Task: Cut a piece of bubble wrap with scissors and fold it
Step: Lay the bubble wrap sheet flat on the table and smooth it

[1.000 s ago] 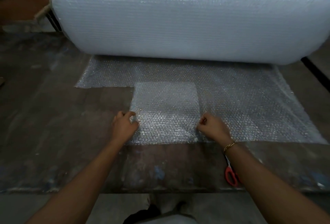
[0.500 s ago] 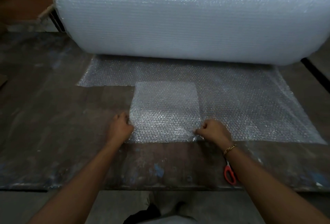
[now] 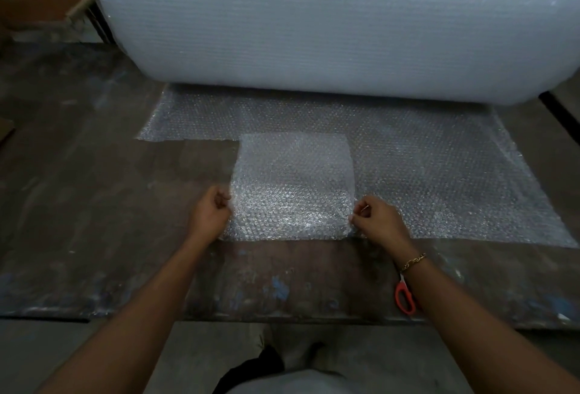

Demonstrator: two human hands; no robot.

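A cut, folded piece of bubble wrap (image 3: pixel 293 186) lies on the dark worktable (image 3: pixel 94 221), partly over the unrolled sheet (image 3: pixel 439 180). My left hand (image 3: pixel 211 214) pinches its left edge near the front corner. My right hand (image 3: pixel 378 221) pinches its right edge at about the same height. The front part of the piece looks slightly lifted between the hands. Orange-handled scissors (image 3: pixel 405 296) lie on the table near its front edge, partly hidden under my right forearm.
A huge roll of bubble wrap (image 3: pixel 329 23) fills the back of the table, with its sheet spread toward me. The table's front edge (image 3: pixel 282 320) runs just below the scissors. A dark bar (image 3: pixel 558 114) stands at the right.
Both hands slid a little toward me along the piece's side edges and closed into pinches on them. The piece itself stays in the same place.
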